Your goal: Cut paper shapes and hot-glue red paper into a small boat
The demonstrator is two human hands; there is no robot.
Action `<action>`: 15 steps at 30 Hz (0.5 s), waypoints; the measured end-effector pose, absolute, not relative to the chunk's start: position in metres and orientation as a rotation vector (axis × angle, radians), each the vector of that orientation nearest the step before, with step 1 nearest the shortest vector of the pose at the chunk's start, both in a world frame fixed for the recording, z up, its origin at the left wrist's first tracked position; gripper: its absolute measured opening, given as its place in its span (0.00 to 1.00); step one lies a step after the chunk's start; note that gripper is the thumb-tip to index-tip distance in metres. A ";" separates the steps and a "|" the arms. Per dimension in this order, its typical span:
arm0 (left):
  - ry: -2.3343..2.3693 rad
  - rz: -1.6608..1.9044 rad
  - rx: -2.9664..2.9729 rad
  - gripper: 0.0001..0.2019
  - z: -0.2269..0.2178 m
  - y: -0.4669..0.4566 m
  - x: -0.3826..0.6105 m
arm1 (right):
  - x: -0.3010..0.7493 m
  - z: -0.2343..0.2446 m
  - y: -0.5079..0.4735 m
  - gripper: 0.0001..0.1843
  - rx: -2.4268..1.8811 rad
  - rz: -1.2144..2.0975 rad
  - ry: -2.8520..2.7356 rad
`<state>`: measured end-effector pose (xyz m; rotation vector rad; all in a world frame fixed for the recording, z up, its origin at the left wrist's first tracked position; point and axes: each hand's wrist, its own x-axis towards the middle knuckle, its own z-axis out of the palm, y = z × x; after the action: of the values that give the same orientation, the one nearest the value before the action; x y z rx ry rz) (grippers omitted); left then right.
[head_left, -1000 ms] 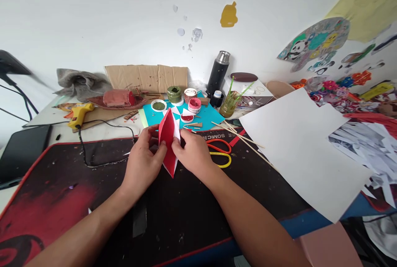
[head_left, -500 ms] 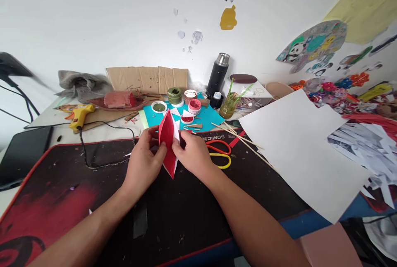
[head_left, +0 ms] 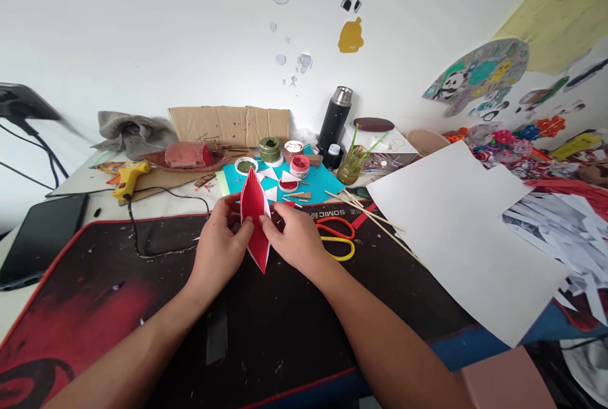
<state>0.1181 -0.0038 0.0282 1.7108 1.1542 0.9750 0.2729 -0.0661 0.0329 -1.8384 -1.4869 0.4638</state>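
Two grips are closed on one thing in my head view: the left grip (head_left: pixel 222 241) and the right grip (head_left: pixel 297 235) both pinch a piece of red paper (head_left: pixel 255 197), one from each side. Its ribbed face shows between the grips, pointed at the far and near ends, with a white border along the right edge. I cannot tell whether its near tip touches the black mat (head_left: pixel 285 333) below the grips. Just right of the right grip I see scissors (head_left: pixel 338 239), one orange loop and one yellow loop showing; farther right come thin sticks (head_left: pixel 394 238), a large white sheet (head_left: pixel 460 232) and a heap of white strips (head_left: pixel 565 225). Beyond both grips I have a teal sheet (head_left: pixel 327 178) carrying a green jar (head_left: pixel 270 153) and a pink jar (head_left: pixel 299 167). Behind it, well apart from the right grip, is a black flask (head_left: pixel 335 121), near a glass jar (head_left: pixel 349 173) of murky liquid. Well left of the left grip I make out a yellow glue gun (head_left: pixel 130 178) on the pale surface (head_left: pixel 107 205).
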 end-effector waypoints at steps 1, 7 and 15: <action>1.162 0.980 1.700 0.25 0.027 -0.002 0.117 | 0.273 0.033 -0.066 0.06 -1.823 0.476 -1.490; 1.135 1.009 1.588 0.26 0.027 0.003 0.117 | 0.274 0.033 -0.069 0.06 -1.747 0.540 -1.489; 1.112 1.028 1.505 0.25 0.026 0.005 0.116 | 0.279 0.027 -0.070 0.09 -1.562 0.707 -1.441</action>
<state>0.1162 0.0050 0.0256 1.5046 1.1116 1.0275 0.2785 -0.0699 0.0275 -1.5619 -1.4405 0.7067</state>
